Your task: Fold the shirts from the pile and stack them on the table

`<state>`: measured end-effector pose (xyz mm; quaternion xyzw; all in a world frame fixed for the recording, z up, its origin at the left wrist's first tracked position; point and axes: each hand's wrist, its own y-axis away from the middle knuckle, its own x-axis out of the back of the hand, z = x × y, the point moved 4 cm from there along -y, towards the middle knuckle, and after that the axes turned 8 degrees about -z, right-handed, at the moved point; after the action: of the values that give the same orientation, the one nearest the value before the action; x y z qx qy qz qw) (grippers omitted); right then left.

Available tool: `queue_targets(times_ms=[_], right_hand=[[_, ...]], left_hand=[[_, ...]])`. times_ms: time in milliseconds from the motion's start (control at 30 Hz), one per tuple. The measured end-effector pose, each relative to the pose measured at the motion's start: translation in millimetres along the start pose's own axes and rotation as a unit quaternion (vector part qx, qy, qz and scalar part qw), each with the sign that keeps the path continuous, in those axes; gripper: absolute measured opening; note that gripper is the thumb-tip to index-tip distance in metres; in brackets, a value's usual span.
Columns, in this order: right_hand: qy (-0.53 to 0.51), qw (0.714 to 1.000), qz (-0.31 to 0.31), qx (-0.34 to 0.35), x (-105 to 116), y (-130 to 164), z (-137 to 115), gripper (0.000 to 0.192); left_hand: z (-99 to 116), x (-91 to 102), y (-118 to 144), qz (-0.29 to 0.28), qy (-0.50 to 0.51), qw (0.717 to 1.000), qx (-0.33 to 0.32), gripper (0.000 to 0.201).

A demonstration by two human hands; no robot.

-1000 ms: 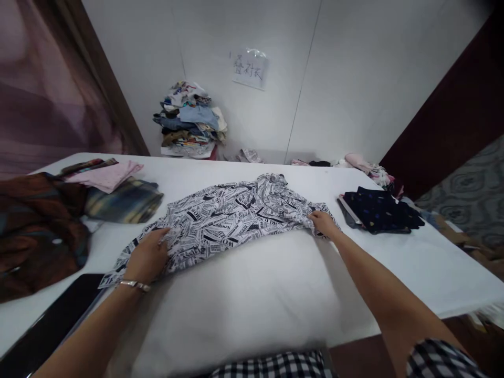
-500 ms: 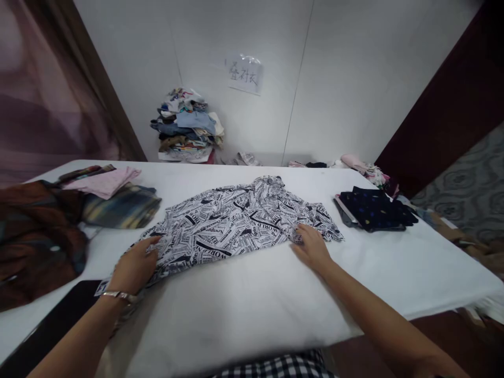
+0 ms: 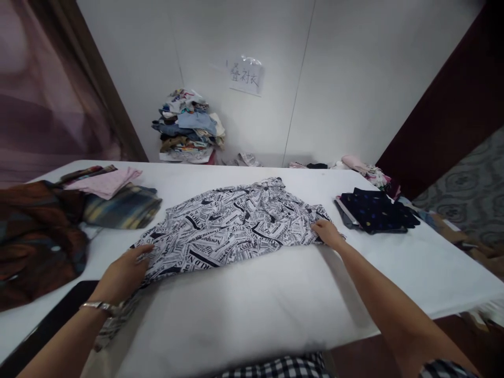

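Note:
A black-and-white newspaper-print shirt [image 3: 232, 223] lies spread across the white table, its collar toward the far side. My left hand [image 3: 125, 273], with a bracelet at the wrist, grips the shirt's near left part; some cloth droops below that hand. At the near right edge my right hand [image 3: 326, 233] is closed on the shirt beside the sleeve. The fingertips of both hands are partly hidden by the hands themselves.
Folded dark navy clothes [image 3: 376, 210] lie on the right of the white table [image 3: 425, 273]. A brown shirt [image 3: 39, 241], a plaid garment [image 3: 122, 210] and a pink cloth [image 3: 106, 181] lie left. A clothes stack [image 3: 189, 126] stands against the wall, near a paper sign [image 3: 246, 76].
My right hand has slid right along the shirt's near edge and closed on the cloth. My left hand has moved slightly left and toward me, drawing the shirt's left part.

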<state>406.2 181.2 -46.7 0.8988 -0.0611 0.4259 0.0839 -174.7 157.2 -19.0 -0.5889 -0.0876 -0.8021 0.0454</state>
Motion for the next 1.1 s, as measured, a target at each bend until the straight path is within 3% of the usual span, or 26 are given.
queue_targets(times_ms=[167,300,400,467,533,633,700,767,900,1000,1100], right_hand=[[0.060,0.998,0.026,0.003,1,-2,-3,0.029],[0.206,0.978,-0.030,0.002,-1,-6,-10,0.025],[0.238,0.971,-0.014,0.031,2,-11,-31,0.028],[0.219,0.972,-0.001,0.083,0,-18,-53,0.032],[0.201,0.973,-0.027,0.109,-11,-28,-74,0.037],[0.223,0.969,-0.078,0.070,-34,-46,-93,0.037],[0.243,0.966,-0.076,0.054,-44,-57,-98,0.025],[0.246,0.966,-0.052,0.059,-48,-65,-100,0.021],[0.247,0.966,-0.010,0.075,-47,-77,-93,0.028],[0.249,0.965,-0.012,0.087,-47,-75,-89,0.024],[0.216,0.959,0.044,0.181,-45,-49,-94,0.032]], left_hand=[[-5,-7.6,-1,-0.036,0.052,0.997,0.037,0.046],[0,-15.3,2,-0.062,-0.012,0.998,-0.024,0.046],[5,-9.4,5,-0.044,-0.080,0.996,-0.019,0.051],[16,-1.5,4,-0.003,-0.124,0.992,-0.021,0.055],[38,0.6,-4,0.021,-0.139,0.987,-0.076,0.054],[74,-12.0,-21,-0.008,-0.125,0.974,-0.188,0.047],[90,-23.8,-33,-0.042,-0.141,0.965,-0.217,0.040],[97,-31.2,-41,-0.055,-0.169,0.960,-0.218,0.034],[98,-29.8,-45,-0.022,-0.179,0.963,-0.199,0.032],[95,-28.0,-47,-0.053,-0.185,0.967,-0.166,0.032],[104,-19.8,-54,-0.031,-0.170,0.972,-0.161,0.031]])
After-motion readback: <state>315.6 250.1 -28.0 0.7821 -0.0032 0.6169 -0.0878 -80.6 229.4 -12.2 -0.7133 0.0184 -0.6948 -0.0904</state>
